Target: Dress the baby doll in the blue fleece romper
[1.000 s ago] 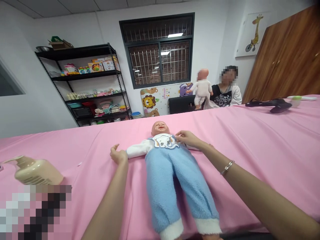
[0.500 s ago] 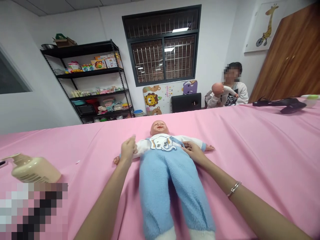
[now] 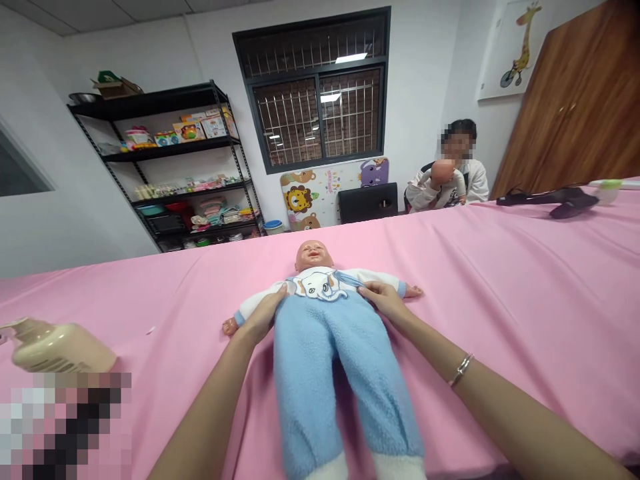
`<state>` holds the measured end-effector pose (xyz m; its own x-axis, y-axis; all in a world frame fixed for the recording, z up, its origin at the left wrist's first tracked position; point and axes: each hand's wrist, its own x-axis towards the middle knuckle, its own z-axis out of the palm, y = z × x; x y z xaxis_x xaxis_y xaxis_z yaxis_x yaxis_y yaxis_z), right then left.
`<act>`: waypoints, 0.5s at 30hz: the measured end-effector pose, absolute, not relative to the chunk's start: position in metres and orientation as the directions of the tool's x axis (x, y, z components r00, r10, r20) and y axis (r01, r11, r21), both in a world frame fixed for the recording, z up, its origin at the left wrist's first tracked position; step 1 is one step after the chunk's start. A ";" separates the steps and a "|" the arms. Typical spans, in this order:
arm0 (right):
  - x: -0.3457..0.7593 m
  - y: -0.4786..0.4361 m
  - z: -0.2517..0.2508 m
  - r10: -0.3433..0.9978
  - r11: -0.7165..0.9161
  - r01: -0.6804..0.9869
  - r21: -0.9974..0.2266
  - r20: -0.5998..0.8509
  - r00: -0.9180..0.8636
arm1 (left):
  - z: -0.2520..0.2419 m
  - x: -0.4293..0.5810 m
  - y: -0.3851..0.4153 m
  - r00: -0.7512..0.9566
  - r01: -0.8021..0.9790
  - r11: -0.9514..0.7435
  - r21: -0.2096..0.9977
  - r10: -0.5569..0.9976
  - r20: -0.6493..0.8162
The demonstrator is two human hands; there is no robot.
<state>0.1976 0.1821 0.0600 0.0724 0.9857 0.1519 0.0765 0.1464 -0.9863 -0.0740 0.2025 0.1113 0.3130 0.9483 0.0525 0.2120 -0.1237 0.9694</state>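
A baby doll [image 3: 314, 256] lies on its back with its arms spread and its feet toward me. It wears a white-sleeved top and fleecy light-blue overalls [image 3: 305, 360] with an elephant face on the bib. My left hand [image 3: 264, 315] is closed at the left side of the bib, its thumb on top and its other fingers partly hidden against the doll's side. On the opposite side, my right hand [image 3: 384, 300] pinches the bib's blue edge near the strap. The doll's hands stick out past the blue cuffs.
A pink cloth [image 3: 480, 300] covers the table. At the left lies a cream pump bottle [image 3: 65, 347], next to a blurred-out patch. Black straps [image 3: 560, 200] lie at the far right. Beyond the table, a person [image 3: 445, 180] sits holding another doll; a black shelf [image 3: 155, 150] stands behind.
My left hand has come down from above the doll's arm to the side of the bib. My right hand stays at the bib's edge. The seated person's doll is now more upright.
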 end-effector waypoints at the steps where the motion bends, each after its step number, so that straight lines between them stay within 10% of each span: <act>1: 0.198 0.183 0.060 0.985 0.149 0.066 -0.987 0.154 0.082 | 0.112 -0.075 0.203 0.329 0.137 -0.095 0.986 0.943 0.046; 10: 0.201 0.179 0.067 0.988 0.116 -0.004 -0.993 0.115 0.102 | 0.110 -0.085 0.212 0.274 -0.191 -0.058 0.980 0.955 0.110; 15: 0.201 0.181 0.066 0.976 0.158 0.052 -0.986 0.164 0.146 | 0.102 -0.082 0.219 0.267 0.079 -0.311 0.947 0.922 0.280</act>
<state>0.2009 0.1809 0.0661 0.1459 0.9756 0.1643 0.0519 0.1583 -0.9860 -0.0819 0.2193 0.1021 0.2671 0.9220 0.2803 0.0788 -0.3107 0.9472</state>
